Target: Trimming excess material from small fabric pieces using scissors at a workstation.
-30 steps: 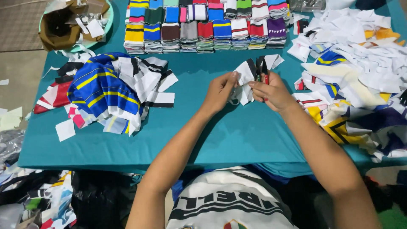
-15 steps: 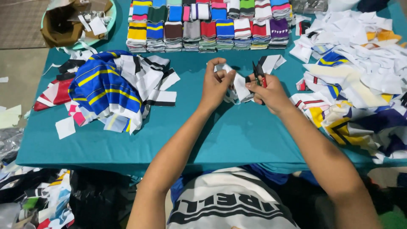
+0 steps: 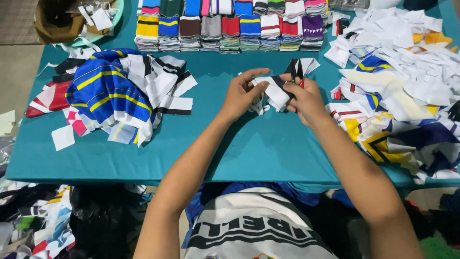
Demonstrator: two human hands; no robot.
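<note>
My left hand pinches a small white fabric piece with a black stripe above the teal table. My right hand grips the same piece from the right and also holds small black scissors with a red handle, blades pointing up and away. The two hands are close together near the table's middle.
A heap of blue, yellow and white striped fabric lies at the left. A large pile of white and coloured scraps fills the right. Folded striped pieces in rows line the far edge. A brown bag with scraps sits far left.
Both hands have stayed together on the fabric piece, turning and refolding it. The left fingers have shifted from over the top of the piece to its left edge.
</note>
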